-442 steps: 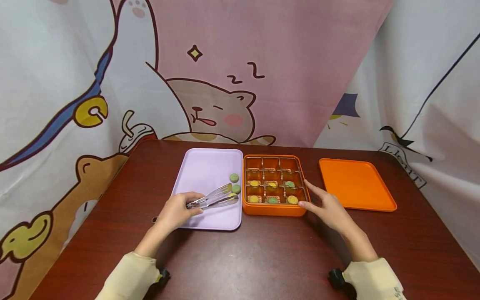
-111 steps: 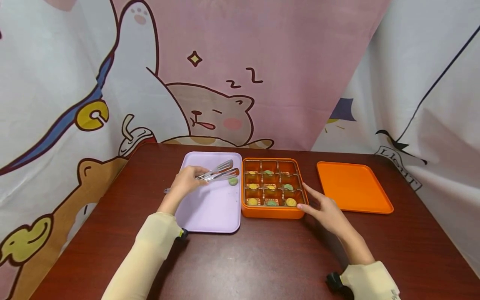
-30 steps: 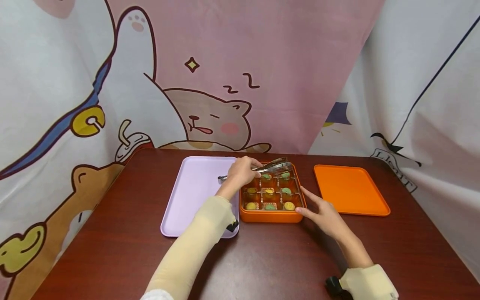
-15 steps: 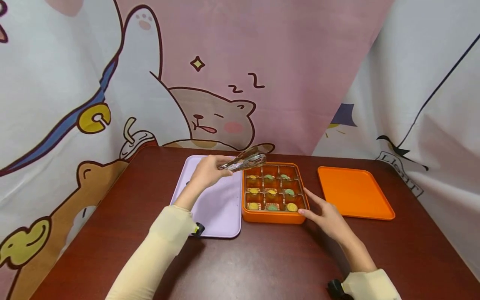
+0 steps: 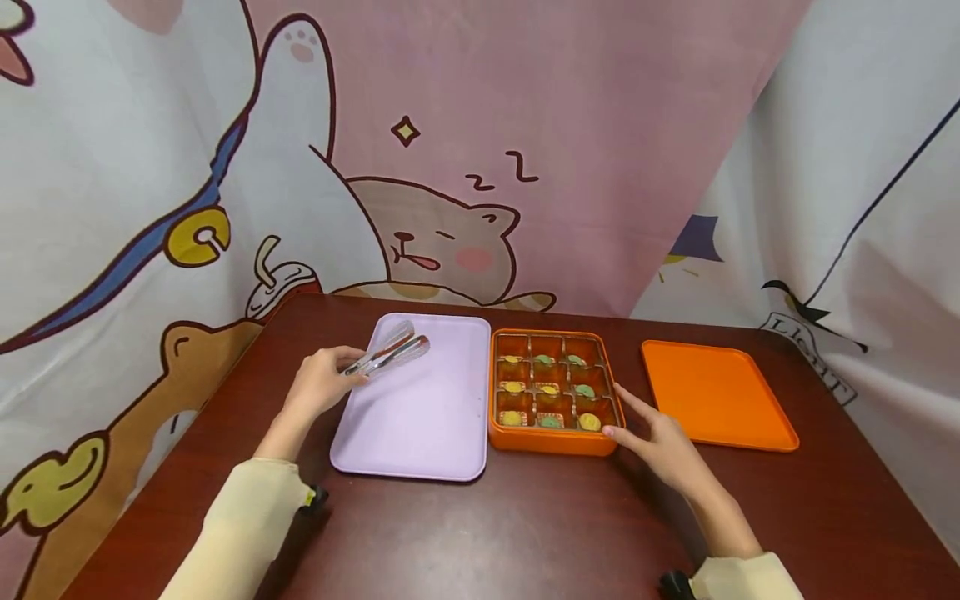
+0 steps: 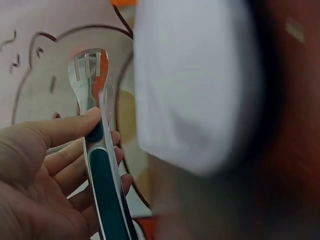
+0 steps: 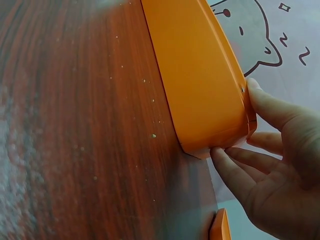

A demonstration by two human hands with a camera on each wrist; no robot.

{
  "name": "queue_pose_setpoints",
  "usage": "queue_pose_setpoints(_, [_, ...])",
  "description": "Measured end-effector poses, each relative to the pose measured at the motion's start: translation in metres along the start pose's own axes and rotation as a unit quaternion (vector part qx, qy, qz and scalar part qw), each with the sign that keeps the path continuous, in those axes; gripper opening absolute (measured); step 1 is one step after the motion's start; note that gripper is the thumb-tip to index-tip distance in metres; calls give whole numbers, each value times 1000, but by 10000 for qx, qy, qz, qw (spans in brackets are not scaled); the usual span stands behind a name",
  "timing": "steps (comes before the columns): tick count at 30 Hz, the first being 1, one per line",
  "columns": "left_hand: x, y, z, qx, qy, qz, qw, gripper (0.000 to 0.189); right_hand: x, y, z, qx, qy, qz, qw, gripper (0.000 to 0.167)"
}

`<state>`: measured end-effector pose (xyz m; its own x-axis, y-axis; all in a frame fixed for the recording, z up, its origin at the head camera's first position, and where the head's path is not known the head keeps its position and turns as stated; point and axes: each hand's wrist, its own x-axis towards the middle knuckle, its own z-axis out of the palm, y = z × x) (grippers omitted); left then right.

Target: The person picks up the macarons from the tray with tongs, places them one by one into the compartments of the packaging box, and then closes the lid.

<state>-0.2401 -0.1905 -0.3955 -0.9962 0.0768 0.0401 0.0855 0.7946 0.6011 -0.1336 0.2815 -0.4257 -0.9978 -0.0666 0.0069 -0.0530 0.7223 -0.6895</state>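
My left hand [image 5: 318, 382] holds a pair of metal tongs [image 5: 397, 354] above the left side of the lilac tray [image 5: 420, 433]. The tongs' ends stand apart with nothing between them; teal inlays on their handle [image 6: 107, 190] show in the left wrist view. To the right of the tray stands an orange box [image 5: 551, 442] with a clear divided insert. Round yellow cookies [image 5: 513, 418] and green cookies [image 5: 584, 390] lie in its compartments, one in each. My right hand [image 5: 663, 446] touches the box's near right corner, thumb in front, fingers fairly straight along the side.
A flat orange lid [image 5: 720, 396] lies on the dark wood table [image 5: 480, 542] to the right of the box. Small crumbs show on the table in the right wrist view. A printed curtain [image 5: 600, 125] hangs behind the table.
The left hand has moved the tongs leftward from over the box to over the tray. The green cookies seen earlier on the tray are in the box's back row. The right hand stays put.
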Motion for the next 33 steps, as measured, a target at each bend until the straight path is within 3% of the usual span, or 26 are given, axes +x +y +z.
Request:
queue_pose_setpoints(4, [-7, -17, 8, 41, -143, -249, 9996, 37, -3, 3, -3, -72, -19, -1, 10000, 77])
queue_pose_setpoints(8, [-9, -22, 13, -85, -213, -256, 9994, 37, -2, 4, -8, -145, 26, -120, 9998, 77])
queue_pose_setpoints(15, [-14, -18, 9, -26, -496, -201, 9986, 50, -5, 7, -22, -211, 54, -230, 9995, 73])
queue_pose_setpoints(20, [-18, -4, 7, 62, -514, -12, 9987, 61, -13, 19, -48, -270, 177, -72, 9995, 72])
queue_pose_setpoints(23, [-18, 21, 11, 15, -266, 378, 9989, 61, -18, 31, -70, -374, 263, 120, 9989, 73])
queue_pose_setpoints(26, [-17, 62, 21, -286, -66, 974, 9948, 59, -22, 45, -92, -602, 388, 344, 9968, 74])
queue_pose_setpoints(30, [-19, 131, 46, -859, -158, 1896, 9780, 56, -23, 65, -117, -842, 578, 697, 9923, 75])
queue_pose_setpoints(33, [-22, 183, 73, -1202, -484, 2322, 9640, 53, -24, 82, -130, -692, 711, 948, 9905, 76])
